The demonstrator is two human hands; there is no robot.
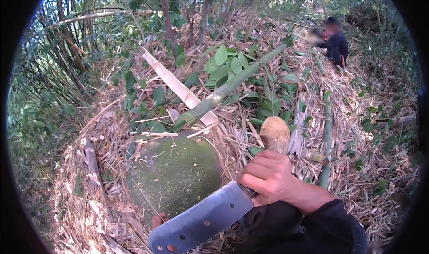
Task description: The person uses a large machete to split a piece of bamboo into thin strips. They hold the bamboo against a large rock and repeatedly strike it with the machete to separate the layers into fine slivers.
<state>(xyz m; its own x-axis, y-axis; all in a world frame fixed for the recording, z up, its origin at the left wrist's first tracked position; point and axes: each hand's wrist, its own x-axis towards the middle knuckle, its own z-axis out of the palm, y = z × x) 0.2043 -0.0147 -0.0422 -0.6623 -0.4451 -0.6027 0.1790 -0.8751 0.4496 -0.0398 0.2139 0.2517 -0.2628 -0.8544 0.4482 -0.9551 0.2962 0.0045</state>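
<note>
My right hand (268, 176) is closed round the wooden handle (275, 133) of a cleaver, the handle's rounded end sticking up past the fist. Its broad dark blade (201, 220), pierced with several holes, slants down to the left in front of a large mossy green stone (176, 173). Just past the blade shows a small bit of skin, apparently fingertips of my left hand (158, 220), near a thin sliver; the rest is hidden behind the blade. Beyond the stone, a green bamboo pole (237, 82) lies across a pale split bamboo strip (172, 79).
Dry bamboo leaves (111, 146) cover the sloping ground. Green leafy sprigs (225, 64) lie by the pole. Another bamboo length (327, 138) runs along the right. A person in dark clothes (337, 46) is low to the ground at the far right. Bamboo clumps (67, 53) stand at left.
</note>
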